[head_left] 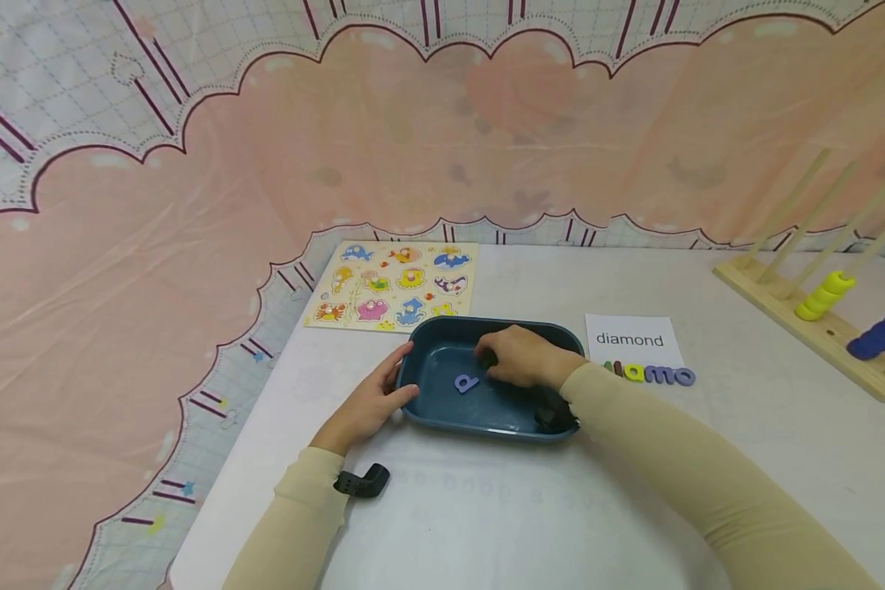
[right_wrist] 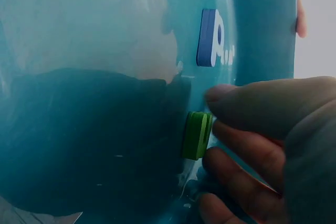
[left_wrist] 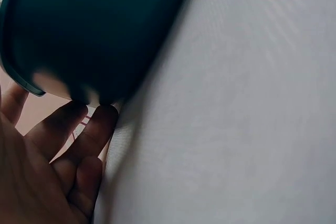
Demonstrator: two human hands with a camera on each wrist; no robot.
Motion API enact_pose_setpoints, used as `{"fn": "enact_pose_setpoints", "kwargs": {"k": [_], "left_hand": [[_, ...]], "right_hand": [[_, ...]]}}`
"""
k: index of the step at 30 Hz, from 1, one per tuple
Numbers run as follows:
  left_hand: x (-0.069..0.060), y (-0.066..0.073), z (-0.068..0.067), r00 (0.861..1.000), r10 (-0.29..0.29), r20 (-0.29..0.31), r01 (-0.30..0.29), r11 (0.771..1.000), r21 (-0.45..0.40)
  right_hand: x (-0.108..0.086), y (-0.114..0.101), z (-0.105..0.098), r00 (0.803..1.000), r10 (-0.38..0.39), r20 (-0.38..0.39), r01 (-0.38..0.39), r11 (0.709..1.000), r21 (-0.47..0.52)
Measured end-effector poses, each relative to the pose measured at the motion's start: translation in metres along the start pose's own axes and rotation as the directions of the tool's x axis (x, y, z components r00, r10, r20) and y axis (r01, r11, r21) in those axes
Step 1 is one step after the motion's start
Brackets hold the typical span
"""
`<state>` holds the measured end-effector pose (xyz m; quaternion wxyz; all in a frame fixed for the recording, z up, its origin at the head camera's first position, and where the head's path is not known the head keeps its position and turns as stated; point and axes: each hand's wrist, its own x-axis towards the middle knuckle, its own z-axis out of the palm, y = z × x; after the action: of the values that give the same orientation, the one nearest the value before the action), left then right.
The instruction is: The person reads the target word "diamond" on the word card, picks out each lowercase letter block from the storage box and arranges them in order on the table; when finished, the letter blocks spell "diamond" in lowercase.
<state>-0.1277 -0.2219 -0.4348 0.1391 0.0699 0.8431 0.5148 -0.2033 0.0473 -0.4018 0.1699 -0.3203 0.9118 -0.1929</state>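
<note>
A dark blue plastic tray [head_left: 479,424] stands on the table. My left hand [head_left: 365,408] holds its left end, thumb at the rim and curled fingertips [left_wrist: 105,116] against the outer wall. Inside the tray, my right hand [head_left: 519,356] reaches down with bent fingers. In the right wrist view a green letter piece [right_wrist: 197,136] stands on edge beside the fingers, with the thumb [right_wrist: 223,98] apart from it. Which letter it is cannot be told. A purple letter [head_left: 465,383], shaped like a p or d, lies left of the right hand.
A white card [head_left: 632,336] reading "diamond" lies right of the tray. Along its lower edge runs a row of coloured letters [head_left: 660,374], partly hidden by the right sleeve. Behind the tray lies a sea-animal peg puzzle [head_left: 391,287]. A wooden bead rack [head_left: 811,328] stands at far right.
</note>
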Motion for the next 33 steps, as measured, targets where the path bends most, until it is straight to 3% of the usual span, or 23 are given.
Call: {"fn": "enact_pose_setpoints", "kwargs": {"k": [10, 17, 33], "left_hand": [[0.0002, 0.0002, 0.0000, 1.000, 0.005, -0.002, -0.005, 1.000, 0.002], [0.0002, 0.0002, 0.0002, 1.000, -0.005, -0.001, 0.005, 1.000, -0.004], [-0.0003, -0.0008, -0.0001, 1.000, 0.010, -0.001, -0.010, 1.000, 0.011]], "right_hand": [[-0.0011, -0.0006, -0.0007, 1.000, -0.027, 0.016, 0.027, 0.999, 0.037], [-0.0012, -0.0001, 0.0004, 1.000, 0.001, 0.006, -0.002, 1.000, 0.022], [0.0004, -0.0023, 0.0009, 0.998, -0.050, 0.034, 0.049, 0.999, 0.014]]}}
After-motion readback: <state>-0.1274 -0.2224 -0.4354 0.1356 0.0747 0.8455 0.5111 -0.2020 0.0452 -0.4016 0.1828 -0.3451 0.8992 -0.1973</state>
